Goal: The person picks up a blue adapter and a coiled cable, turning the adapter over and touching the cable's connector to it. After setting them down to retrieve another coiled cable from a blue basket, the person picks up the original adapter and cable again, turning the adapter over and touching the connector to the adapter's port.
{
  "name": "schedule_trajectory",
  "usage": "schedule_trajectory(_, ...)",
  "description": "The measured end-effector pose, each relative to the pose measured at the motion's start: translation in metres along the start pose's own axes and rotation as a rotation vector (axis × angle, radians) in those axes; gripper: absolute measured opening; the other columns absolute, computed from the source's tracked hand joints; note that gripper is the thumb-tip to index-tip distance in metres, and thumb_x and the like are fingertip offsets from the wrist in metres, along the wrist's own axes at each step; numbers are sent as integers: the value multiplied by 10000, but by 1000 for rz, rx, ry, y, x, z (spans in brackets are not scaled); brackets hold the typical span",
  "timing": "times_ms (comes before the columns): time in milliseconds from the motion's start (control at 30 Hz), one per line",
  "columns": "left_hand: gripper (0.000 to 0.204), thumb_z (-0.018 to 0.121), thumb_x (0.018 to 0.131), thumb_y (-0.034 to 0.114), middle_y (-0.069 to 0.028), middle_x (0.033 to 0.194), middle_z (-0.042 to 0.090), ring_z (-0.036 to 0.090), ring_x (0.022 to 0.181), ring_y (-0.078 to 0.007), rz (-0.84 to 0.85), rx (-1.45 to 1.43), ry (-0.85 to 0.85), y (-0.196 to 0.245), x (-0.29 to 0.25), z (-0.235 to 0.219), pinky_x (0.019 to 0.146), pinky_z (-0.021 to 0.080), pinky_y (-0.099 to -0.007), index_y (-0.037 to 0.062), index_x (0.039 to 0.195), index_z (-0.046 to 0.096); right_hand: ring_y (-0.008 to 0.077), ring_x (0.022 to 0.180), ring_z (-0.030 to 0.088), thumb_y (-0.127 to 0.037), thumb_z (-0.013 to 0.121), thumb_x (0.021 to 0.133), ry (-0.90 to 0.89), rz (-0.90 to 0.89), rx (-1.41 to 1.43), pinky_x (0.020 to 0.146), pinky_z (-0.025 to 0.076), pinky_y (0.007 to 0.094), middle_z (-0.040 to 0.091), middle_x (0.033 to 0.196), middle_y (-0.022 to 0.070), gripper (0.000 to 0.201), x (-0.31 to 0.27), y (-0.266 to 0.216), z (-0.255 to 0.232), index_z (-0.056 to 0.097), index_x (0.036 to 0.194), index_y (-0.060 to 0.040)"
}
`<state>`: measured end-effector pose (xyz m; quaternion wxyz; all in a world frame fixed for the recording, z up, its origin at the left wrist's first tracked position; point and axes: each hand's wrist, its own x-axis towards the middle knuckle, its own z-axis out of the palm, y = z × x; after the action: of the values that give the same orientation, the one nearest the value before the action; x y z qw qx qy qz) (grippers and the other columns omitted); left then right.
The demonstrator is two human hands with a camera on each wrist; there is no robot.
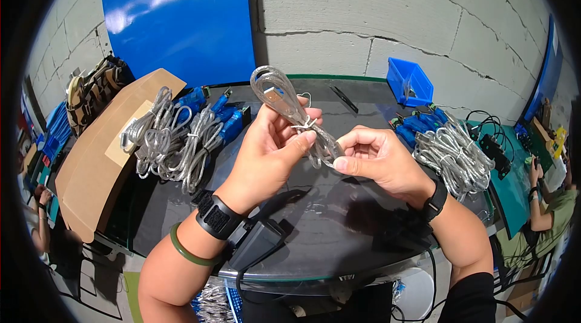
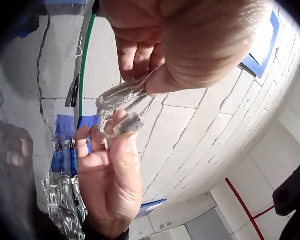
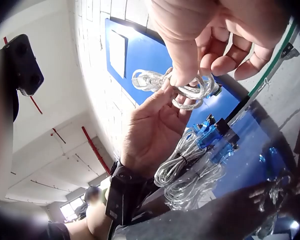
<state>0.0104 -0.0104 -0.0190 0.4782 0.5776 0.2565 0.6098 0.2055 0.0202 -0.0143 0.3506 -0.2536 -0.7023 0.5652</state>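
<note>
A coiled clear-grey cable (image 1: 279, 100) is held up over the dark table, bound around its middle by a white tie (image 1: 305, 124). My left hand (image 1: 265, 150) grips it near the tie, thumb in front and fingers behind. My right hand (image 1: 384, 161) pinches the lower right end between thumb and index finger. In the left wrist view, a plug (image 2: 130, 123) is at the fingertips of my right hand (image 2: 110, 180). Cable loops (image 3: 192, 95) hang by both thumbs in the right wrist view.
Bundled cables with blue connectors lie at left (image 1: 193, 141) and right (image 1: 454, 153). A cardboard box (image 1: 91, 159) stands far left, a blue bin (image 1: 410, 82) at back right. A black tool (image 1: 344, 99) lies behind the hands. Other people's arms show at both sides.
</note>
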Motion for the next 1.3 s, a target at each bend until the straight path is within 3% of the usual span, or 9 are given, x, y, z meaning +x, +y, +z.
schedule_trajectory(67,478,600,819,36,-138,1190,497,487,1124,-213,0,35,-8,-1,0,-2,956,402,-348,25,1233,362,5,666,464,-107,688,786,-4,3,4,588,390,145,521,750,-42,186,0,0,0,601,912,-3)
schedule_trajectory(367,399,606,816,63,-103,1092,563,530,1047,-165,-68,81,52,1,0,-2,886,422,-302,5,1178,449,0,648,455,-168,665,815,-29,8,-24,574,378,153,532,728,-48,190,-2,-4,1,601,889,-5)
schedule_trajectory(433,401,612,811,64,-94,1075,571,535,1034,-154,-72,73,61,2,0,-3,873,426,-292,3,1176,457,1,648,452,-168,653,825,24,-107,-253,581,378,153,534,739,-48,192,-2,-3,-1,594,905,-4)
schedule_trajectory(500,403,618,806,66,-84,1057,580,540,1020,-144,-77,64,66,3,0,-1,860,429,-283,2,1174,465,6,654,454,-171,646,831,115,-181,-193,591,381,154,529,741,-50,194,1,-2,0,590,919,-7)
schedule_trajectory(567,357,602,812,27,-55,1013,589,547,885,-67,-83,131,-18,3,-1,1,778,450,-214,-12,1150,494,23,698,461,-145,616,846,194,-273,-148,641,398,165,511,802,-33,215,0,-5,-3,581,1016,-17)
schedule_trajectory(700,321,610,804,33,-9,942,595,524,799,-33,-126,169,-113,0,-5,6,709,445,-196,-13,1113,534,48,783,478,-81,583,844,167,-386,-231,706,425,195,485,895,2,325,-4,-10,-1,549,1166,-51)
schedule_trajectory(833,264,618,753,45,50,725,531,461,674,-20,-167,368,-217,-3,-8,8,635,423,-198,-4,1011,592,64,798,494,-76,604,827,136,-408,-259,719,436,211,498,867,6,310,-4,-8,-2,573,1135,-52)
schedule_trajectory(1000,263,633,790,67,8,885,606,541,806,-50,-211,493,-308,2,-8,6,723,454,-235,12,1043,584,74,807,505,-82,643,801,132,-414,-273,726,446,218,514,887,16,253,-3,-7,-4,609,1047,-33)
schedule_trajectory(1300,271,617,760,6,-1,895,609,531,790,-42,-147,229,-113,-6,-6,5,728,443,-209,-6,1028,579,70,844,503,-55,624,822,62,-395,69,741,452,231,508,938,9,169,-1,-7,-1,546,964,-6)
